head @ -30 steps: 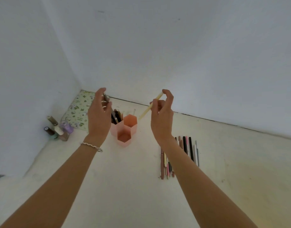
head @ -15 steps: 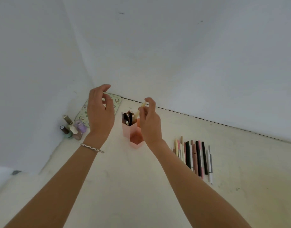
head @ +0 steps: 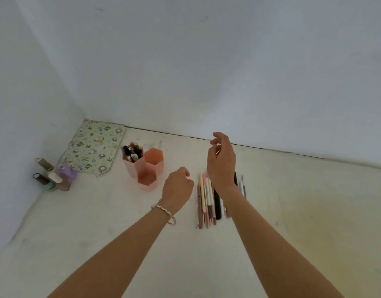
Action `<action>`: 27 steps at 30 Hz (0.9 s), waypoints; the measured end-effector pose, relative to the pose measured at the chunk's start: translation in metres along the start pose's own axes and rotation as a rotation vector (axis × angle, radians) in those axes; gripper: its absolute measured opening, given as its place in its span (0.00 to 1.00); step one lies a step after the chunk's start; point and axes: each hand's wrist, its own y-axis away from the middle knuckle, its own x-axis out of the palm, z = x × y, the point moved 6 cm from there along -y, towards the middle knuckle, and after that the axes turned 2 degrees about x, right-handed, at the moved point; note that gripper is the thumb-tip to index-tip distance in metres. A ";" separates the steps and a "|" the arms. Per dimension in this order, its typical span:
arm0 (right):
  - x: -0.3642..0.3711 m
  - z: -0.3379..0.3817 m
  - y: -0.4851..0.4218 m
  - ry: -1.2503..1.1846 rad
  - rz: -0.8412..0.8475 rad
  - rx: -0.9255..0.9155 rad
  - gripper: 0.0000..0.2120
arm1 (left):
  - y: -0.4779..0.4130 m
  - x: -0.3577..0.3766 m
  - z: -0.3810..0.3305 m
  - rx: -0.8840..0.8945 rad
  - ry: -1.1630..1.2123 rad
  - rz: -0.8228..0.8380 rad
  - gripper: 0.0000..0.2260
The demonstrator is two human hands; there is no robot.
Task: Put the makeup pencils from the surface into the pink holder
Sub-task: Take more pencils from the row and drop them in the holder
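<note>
Both hands hold nothing: the right hand (head: 221, 163) hangs loose-fingered directly above the row of makeup pencils (head: 206, 198) on the surface (head: 303, 211), and the left hand (head: 177, 188), loosely curled, hovers between them and the pink holder (head: 147, 171).

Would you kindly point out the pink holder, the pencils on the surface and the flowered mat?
pink holder (head: 133, 169): head view, outer wall of its left cup.
pencils on the surface (head: 203, 196): head view, left part of the row.
flowered mat (head: 92, 147): head view, middle of its top.
</note>
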 end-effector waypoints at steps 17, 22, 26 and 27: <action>-0.045 -0.078 0.032 0.096 0.080 0.166 0.12 | 0.004 0.032 -0.003 -0.140 -0.008 -0.005 0.08; 0.006 -0.072 0.039 0.304 0.347 0.173 0.10 | -0.016 -0.042 -0.025 0.008 0.212 -0.272 0.20; 0.045 -0.070 0.055 0.580 0.525 0.110 0.10 | -0.014 -0.072 -0.037 0.094 0.273 -0.370 0.22; 0.050 -0.071 0.059 0.623 0.537 0.099 0.12 | -0.011 -0.076 -0.037 0.107 0.287 -0.370 0.22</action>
